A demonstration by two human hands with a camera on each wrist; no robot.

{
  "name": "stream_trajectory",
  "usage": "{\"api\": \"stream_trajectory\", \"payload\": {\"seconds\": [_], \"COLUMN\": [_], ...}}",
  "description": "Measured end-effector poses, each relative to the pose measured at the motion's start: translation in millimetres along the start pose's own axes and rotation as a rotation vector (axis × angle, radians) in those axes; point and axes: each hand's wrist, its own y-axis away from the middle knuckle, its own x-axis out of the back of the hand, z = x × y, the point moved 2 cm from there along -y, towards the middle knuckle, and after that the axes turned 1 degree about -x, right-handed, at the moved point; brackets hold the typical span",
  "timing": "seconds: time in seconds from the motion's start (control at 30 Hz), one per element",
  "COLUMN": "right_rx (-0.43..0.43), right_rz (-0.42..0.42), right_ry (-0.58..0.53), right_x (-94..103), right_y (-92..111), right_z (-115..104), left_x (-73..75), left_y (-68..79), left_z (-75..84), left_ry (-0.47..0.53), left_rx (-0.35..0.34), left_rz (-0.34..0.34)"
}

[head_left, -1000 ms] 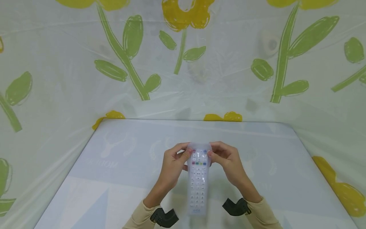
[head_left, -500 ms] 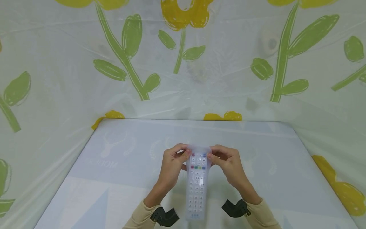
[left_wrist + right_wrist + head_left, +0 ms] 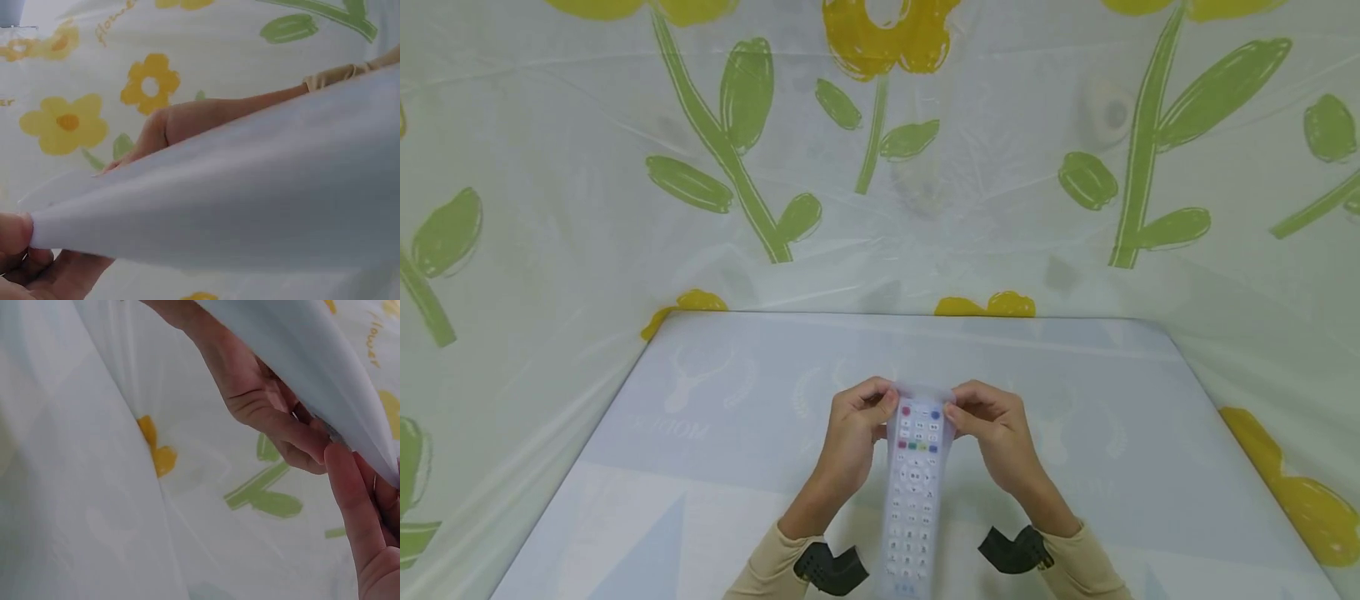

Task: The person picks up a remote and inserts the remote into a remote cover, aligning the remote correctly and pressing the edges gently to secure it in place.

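A white remote control (image 3: 913,475) with several small buttons, red and blue at its top corners and a coloured row below, shows through a translucent sleeve (image 3: 927,388). The sleeve stretches a little past the remote's top end. My left hand (image 3: 850,437) pinches the sleeve's upper left corner between thumb and fingers. At the upper right corner, my right hand (image 3: 1000,433) grips it the same way. The remote's lower end points toward me, at the frame's bottom edge. In the left wrist view, the sleeve (image 3: 237,206) is large and blurred, with the right hand (image 3: 187,122) behind it.
A pale blue and white tabletop (image 3: 760,350) lies under the hands. Behind and around it hangs a whitish curtain (image 3: 1000,167) printed with yellow flowers and green leaves. Black wrist mounts (image 3: 831,569) sit over the beige sleeves of the garment.
The remote and its sleeve have shifted lower in the head view, the lower end coming toward me and slightly left. Both hands keep their hold on the top corners.
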Motion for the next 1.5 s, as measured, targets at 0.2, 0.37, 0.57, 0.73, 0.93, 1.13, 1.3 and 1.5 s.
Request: {"api": "stream_trajectory", "payload": {"seconds": [0.2,0.37,0.57,0.73,0.93,1.13,1.3,1.5], "right_rx": [0.013,0.026,0.06,0.107,0.16,0.194,0.162,0.052], "right_rz": [-0.038,-0.032,-0.008,0.043,0.101,0.189,0.221,0.079], "right_ry": [-0.101,-0.071,0.052,0.141,0.259,0.446,0.601,0.468], "right_x": [1.9,1.5,0.7,0.9,-3.2,-8.3,-9.1,-4.1], "right_y": [1.9,1.3,-0.1,0.5,2.1,2.1,2.0,1.5], "right_z": [-2.3,-2.7,-4.1,-8.9,-14.8,-21.0,-25.8,-22.8], "left_x": [0.1,-0.6,0.3,0.2,0.3,-1.2,-1.4,0.6], "left_y": [0.4,-0.5,0.3,1.7,3.3,3.6,3.4,1.9], "left_z": [-2.3,0.0,6.7,8.9,7.7,6.4,5.5,3.7], "left_ry": [0.034,0.016,-0.075,-0.099,-0.11,-0.102,-0.083,-0.07], "left_rx": [0.012,-0.001,-0.06,-0.064,-0.056,-0.067,-0.079,-0.053], "left_rz": [-0.062,-0.051,-0.056,-0.099,-0.069,-0.032,-0.003,0.004]}}
